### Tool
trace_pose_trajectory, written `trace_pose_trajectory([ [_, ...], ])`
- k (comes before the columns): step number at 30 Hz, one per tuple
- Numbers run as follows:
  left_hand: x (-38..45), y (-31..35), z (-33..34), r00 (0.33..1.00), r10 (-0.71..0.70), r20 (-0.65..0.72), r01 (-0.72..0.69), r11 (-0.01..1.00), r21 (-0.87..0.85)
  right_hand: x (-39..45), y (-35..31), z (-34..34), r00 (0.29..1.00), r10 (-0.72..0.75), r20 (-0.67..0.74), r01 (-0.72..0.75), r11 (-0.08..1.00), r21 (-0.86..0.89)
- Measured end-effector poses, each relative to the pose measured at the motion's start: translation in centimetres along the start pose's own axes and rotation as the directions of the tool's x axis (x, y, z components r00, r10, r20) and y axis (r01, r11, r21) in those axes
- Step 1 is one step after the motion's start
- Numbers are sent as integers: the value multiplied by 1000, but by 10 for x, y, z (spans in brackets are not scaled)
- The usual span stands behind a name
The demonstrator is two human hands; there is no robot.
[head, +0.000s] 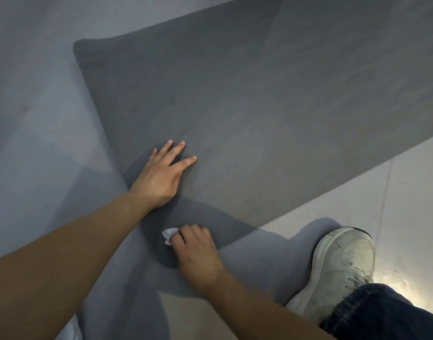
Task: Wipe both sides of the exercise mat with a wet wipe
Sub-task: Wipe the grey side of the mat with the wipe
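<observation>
Both hands (161, 176) on mat (247, 94) (wipe (168, 234) crumpled)

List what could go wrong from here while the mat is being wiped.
1. The wet wipe is bunched small under the right hand, so patches of the grey mat may go unwiped.
2. The left hand presses only near one edge; the mat might slide or ruck.
3. The white shoe stands close by and could dirty the mat.

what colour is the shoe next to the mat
The shoe is white, somewhat scuffed and greyed; the head view shows it beside the grey mat.
</observation>
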State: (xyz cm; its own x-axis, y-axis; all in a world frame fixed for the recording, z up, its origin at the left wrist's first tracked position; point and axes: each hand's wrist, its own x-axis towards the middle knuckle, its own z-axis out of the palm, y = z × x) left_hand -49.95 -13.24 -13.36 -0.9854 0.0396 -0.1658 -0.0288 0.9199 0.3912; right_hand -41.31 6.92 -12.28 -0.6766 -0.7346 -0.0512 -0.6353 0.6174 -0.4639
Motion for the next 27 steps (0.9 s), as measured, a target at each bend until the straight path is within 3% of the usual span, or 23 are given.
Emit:
trace_pose_trajectory([
  [5, -1, 3, 1, 1000, -20, -9, 20, 1000, -14, 5, 51, -23, 985, -172, 15, 173, 979, -106],
  [8, -2, 7, 0, 999, -52, 11, 52, 999, 13, 15, 121, -57, 998, -4, -60, -9, 976, -217],
  [11, -1, 13, 1, 996, -84, 44, 82, 996, 45, 18, 182, -93, 962, 224, -155, -259, 928, -267],
  [13, -1, 15, 3, 994, -97, 44, 94, 993, 68, 17, 199, -108, 923, 324, -207, -372, 888, -271],
  [15, 0, 18, 4, 993, -114, 31, 111, 990, 85, 17, 193, -106, 909, 338, -244, -395, 885, -245],
  [17, 1, 21, 5, 992, -128, 14, 126, 988, 90, 15, 174, -92, 932, 276, -235, -325, 923, -204],
  [21, 4, 30, 8, 997, -82, 1, 82, 994, 70, -1, 117, -56, 997, 38, -68, -48, 987, -153],
  [24, 11, 38, 10, 996, -87, -5, 87, 994, 69, -3, 109, -54, 992, -125, 7, 124, 982, -144],
  [27, 24, 49, 11, 986, -126, -106, 135, 987, 92, 9, 139, -72, 971, -228, 70, 238, 954, -182],
])
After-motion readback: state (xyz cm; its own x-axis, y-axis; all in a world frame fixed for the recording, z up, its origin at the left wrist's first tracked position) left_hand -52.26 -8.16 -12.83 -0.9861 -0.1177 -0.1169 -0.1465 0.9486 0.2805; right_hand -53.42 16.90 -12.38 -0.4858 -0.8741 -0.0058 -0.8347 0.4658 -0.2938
